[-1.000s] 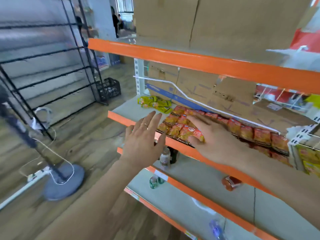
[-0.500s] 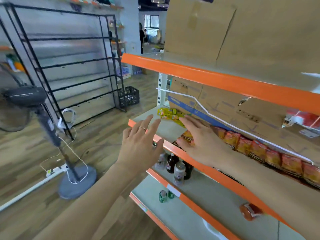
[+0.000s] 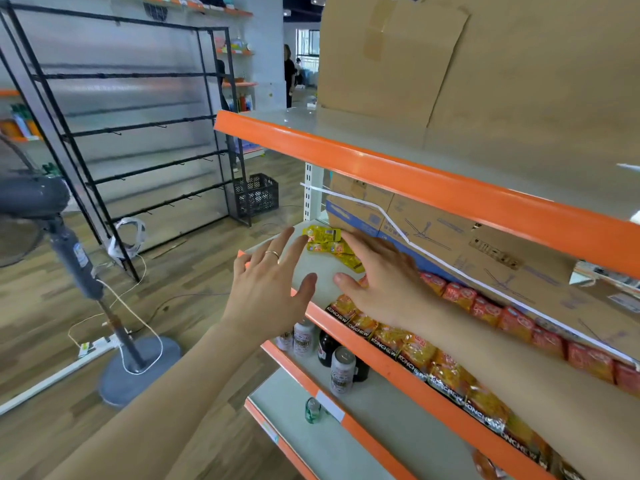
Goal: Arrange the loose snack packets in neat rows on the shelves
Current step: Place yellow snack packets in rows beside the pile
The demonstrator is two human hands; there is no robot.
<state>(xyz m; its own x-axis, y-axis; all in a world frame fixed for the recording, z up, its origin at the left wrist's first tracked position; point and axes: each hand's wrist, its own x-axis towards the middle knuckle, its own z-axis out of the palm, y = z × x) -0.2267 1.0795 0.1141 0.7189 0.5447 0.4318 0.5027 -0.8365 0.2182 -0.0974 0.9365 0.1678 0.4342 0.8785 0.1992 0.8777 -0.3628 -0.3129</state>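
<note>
— Beyond the fingertips of the left hand (image 3: 273, 292) and the right hand (image 3: 384, 282): yellow packets (image 3: 325, 242), a loose heap at the end of the shelf (image 3: 323, 265). Contact?
— Cannot tell. Right index tip reaches the heap's near edge; left fingertips are just beside it.
— Hand state?
— Both flat, palms down, fingers straight and spread, gripping nothing. Thumbs point at each other, apart, with bare shelf between them.
— Under the right wrist?
— Orange packets (image 3: 415, 351), in a row along the shelf's front lip. Beyond the right forearm, red packets (image 3: 485, 306) in a second row, against a cardboard box (image 3: 450, 233).
— Below the left hand?
— Cans (image 3: 341, 370) and a dark bottle (image 3: 327, 346), standing on the lower shelf (image 3: 381, 410).
</note>
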